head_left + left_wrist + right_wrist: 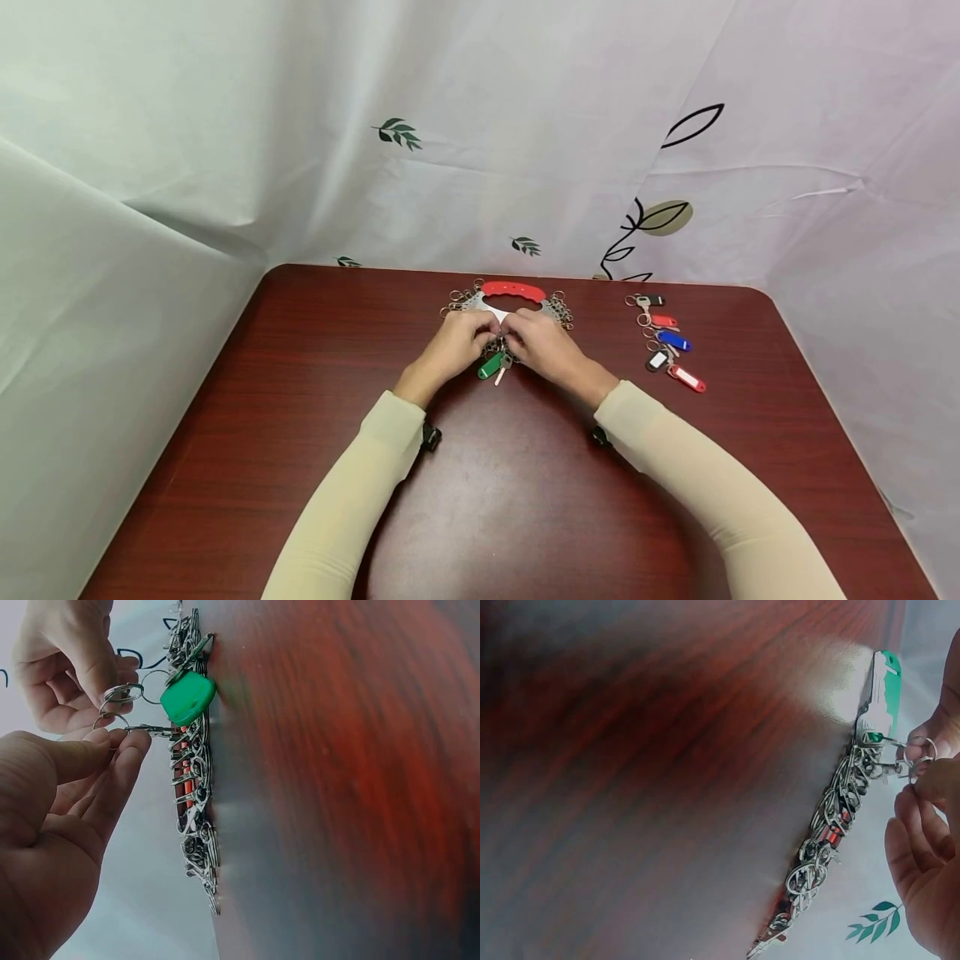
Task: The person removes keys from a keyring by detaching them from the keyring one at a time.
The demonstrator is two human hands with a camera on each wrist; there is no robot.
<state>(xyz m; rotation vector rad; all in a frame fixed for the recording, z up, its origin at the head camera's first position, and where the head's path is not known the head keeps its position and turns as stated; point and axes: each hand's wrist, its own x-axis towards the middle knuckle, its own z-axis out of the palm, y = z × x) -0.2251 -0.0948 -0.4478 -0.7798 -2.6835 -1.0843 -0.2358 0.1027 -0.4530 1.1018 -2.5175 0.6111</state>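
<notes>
Fingertips nearly together, my left hand (456, 340) and right hand (546, 343) work at the near edge of a metal key holder (551, 310) with a red handle (513, 290). My left thumb and fingers pinch a small ring on a snap hook (154, 730) of the holder. Up against it, my right fingers pinch a metal split ring (120, 693). Linked to that ring hang a green key tag (491, 365) and a silver key (876, 697). In the head view the fingers hide the rings.
Several rings and snap hooks (196, 802) crowd along the holder's edge. To the right on the brown table (480, 500) lie keys with black (657, 300), red (687, 378) and blue tags (674, 340). A white curtain (480, 192) stands behind the table.
</notes>
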